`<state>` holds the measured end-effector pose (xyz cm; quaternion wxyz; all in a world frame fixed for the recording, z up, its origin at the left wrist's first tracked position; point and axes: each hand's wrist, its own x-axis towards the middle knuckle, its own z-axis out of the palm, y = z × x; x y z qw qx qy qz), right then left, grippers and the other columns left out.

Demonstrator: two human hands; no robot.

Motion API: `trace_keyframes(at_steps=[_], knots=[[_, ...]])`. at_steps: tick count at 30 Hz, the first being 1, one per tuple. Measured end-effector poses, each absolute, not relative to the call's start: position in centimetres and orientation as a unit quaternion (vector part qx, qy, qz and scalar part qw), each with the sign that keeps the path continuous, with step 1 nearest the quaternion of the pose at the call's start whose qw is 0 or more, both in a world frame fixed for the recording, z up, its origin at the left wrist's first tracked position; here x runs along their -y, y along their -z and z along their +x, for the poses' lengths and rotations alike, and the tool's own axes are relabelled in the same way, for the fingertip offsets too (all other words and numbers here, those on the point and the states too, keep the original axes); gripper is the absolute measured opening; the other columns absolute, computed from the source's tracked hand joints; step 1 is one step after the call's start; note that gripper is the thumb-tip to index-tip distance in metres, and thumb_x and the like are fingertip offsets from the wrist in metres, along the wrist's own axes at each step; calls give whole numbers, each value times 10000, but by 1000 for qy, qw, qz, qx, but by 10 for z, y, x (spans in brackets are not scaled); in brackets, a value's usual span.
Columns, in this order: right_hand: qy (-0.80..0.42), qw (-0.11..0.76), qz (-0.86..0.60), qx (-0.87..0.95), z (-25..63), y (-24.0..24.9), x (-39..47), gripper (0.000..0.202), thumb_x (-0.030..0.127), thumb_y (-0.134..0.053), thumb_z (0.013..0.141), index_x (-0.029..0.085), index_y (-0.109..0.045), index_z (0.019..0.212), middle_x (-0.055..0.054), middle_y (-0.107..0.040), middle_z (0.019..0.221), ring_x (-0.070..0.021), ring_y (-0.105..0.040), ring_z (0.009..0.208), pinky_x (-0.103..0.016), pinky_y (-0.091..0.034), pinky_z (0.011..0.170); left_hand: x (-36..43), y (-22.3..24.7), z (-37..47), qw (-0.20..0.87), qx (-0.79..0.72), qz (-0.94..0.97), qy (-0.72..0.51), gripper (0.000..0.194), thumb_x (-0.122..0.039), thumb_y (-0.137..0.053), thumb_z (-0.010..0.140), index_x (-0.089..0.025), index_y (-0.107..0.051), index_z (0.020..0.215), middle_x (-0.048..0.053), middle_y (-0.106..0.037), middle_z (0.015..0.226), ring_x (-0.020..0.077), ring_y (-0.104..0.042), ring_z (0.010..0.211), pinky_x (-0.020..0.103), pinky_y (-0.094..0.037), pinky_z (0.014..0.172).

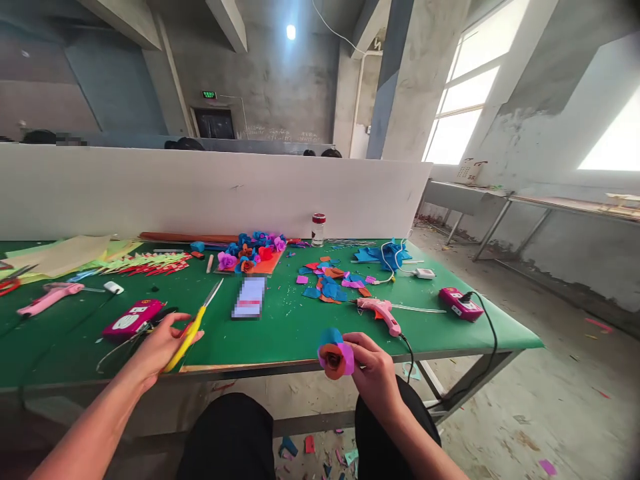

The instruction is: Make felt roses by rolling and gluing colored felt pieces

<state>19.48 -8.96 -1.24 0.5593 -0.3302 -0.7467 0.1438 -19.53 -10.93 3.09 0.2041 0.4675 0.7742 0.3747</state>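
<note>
Flower of blue, purple and orange paper, pinched in the right hand by the green table's near edge, needs a soft hold while the left hand grips yellow-handled metal scissors.

Scissors with a bright yellow handle and slim metal blades: in the left hand, over the near edge of the green tabletop; set aslant, blades pointing away and to the right, apparently together. Paper-like flower with a brown-orange rolled centre and purple and blue outer petals: pinched in the right hand, near the front edge, centre facing the viewer, blue petal uppermost.
</note>
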Motion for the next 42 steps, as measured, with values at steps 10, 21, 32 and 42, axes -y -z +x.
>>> trace_keyframes(at_steps=[10, 21, 32, 42], knots=[[-278, 574, -402, 657, 185, 15, 63, 132, 275, -666, 798, 184, -699, 708, 4, -633, 582, -140, -564, 543, -232, -453, 558, 72, -22, -207, -48, -832, 538, -128, 197, -261, -549, 758, -190, -474, 926, 131, -685, 861, 341, -686, 836, 356, -460, 679], [-576, 588, -311, 476, 152, -34, -20, 300, 439, -854, 602, 174, -734, 674, 12, -607, 588, -105, -474, 543, -260, -381, 572, 63, -2, -208, -141, -809, 563, -96, 55, -226, -478, 808, -225, -527, 782, 71, -634, 658, 263, -623, 652, 318, -382, 593], [-723, 567, -260, 297, 140, -25, -56, 379, 376, -955, 442, 153, -737, 657, 38, -583, 615, -69, -429, 559, -244, -361, 598, 5, -51, -62, 203, -633, 613, -428, 396, -596, -599, 771, -223, -723, 820, 51, -720, 747, 182, -600, 587, 255, -440, 512], [-712, 537, -277, 357, 145, 1, -59, 379, 436, -943, 495, 150, -743, 645, 10, -625, 621, -97, -504, 622, -256, -371, 640, -17, -12, 12, 494, -506, 539, -457, 430, -567, -706, 765, -184, -658, 953, 6, -669, 707, 66, -463, 410, 170, -266, 357]])
